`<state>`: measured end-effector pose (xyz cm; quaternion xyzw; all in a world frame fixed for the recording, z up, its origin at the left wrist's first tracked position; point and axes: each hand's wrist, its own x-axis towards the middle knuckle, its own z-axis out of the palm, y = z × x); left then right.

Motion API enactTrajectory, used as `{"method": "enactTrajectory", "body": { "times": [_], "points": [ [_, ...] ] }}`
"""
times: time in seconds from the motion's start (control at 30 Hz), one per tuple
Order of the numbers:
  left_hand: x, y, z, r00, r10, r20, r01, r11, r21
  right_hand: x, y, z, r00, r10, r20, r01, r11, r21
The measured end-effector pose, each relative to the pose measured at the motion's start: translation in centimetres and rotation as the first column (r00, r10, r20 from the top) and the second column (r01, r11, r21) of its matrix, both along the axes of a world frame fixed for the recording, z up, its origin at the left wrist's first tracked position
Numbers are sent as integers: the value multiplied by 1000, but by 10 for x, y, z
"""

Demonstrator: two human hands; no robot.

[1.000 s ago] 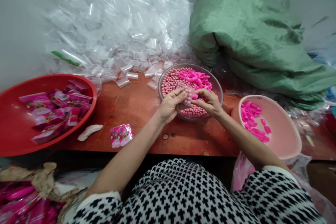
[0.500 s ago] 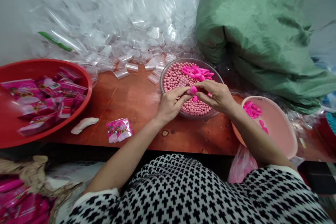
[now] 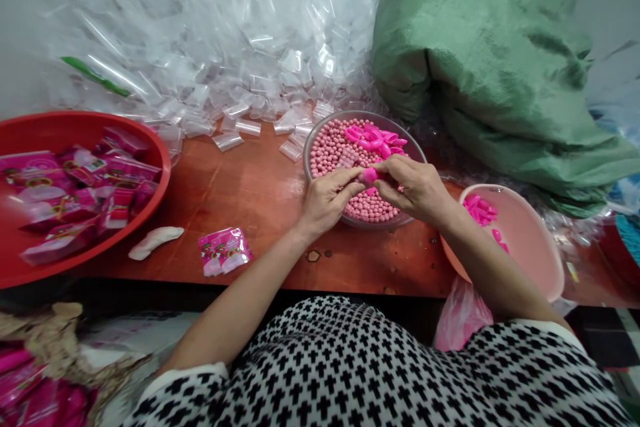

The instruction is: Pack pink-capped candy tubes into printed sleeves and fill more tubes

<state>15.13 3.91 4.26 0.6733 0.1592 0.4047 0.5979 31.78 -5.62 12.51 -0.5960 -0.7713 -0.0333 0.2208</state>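
Above a metal bowl (image 3: 306, 157) of round pink beads (image 3: 327, 147), my two hands meet fingertip to fingertip. Between them is a small bright pink plastic piece (image 3: 371, 175), partly covered by the fingers. My left hand (image 3: 327, 199) pinches it from the left, thumb and forefinger closed. From the right, my right hand (image 3: 413, 187) closes its fingers on the same piece. Bright pink plastic pieces (image 3: 377, 140) lie heaped on the beads at the bowl's far side. A small translucent packet (image 3: 347, 157) appears among the beads, its contents unclear.
Left stands a red basin (image 3: 163, 173) of pink packets. A white curved object (image 3: 156, 241) and pink printed cards (image 3: 225, 251) lie on the wooden table (image 3: 250, 187). Clear plastic sleeves (image 3: 225, 33) pile up behind. A green sack (image 3: 480, 60) and a pale pink basin (image 3: 540, 247) are right.
Both hands stay over the bowl, and the fingers have shifted slightly around the pink piece, which shows a little less below. The view has turned slightly.
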Motion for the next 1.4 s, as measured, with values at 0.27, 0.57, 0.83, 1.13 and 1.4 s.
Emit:
{"method": "enactTrajectory", "body": {
  "times": [0.27, 0.57, 0.83, 1.13, 1.4],
  "points": [
    [-3, -6, -3, 1000, 10, 9, -11, 995, 102, -3, -7, -3, 986, 59, 156, -59, 998, -5],
    [1, -6, -6, 998, 31, -54, -23, 990, 137, 1, 6, -9, 993, 106, 55, -100, 990, -97],
    [2, 0, -4, 980, 90, 178, 1, 891, -454, 7, 1, -20, 563, -86, -822, 42, 996, -75],
    [-3, -7, 4, 984, 79, 162, -10, 921, -390, -2, 19, -38, 124, -198, -972, -85, 974, -209],
    [-7, -1, 2, 979, 151, 139, -97, 937, -336, 9, 16, -41, 132, -241, -962, -68, 966, -251]
  ]
}}
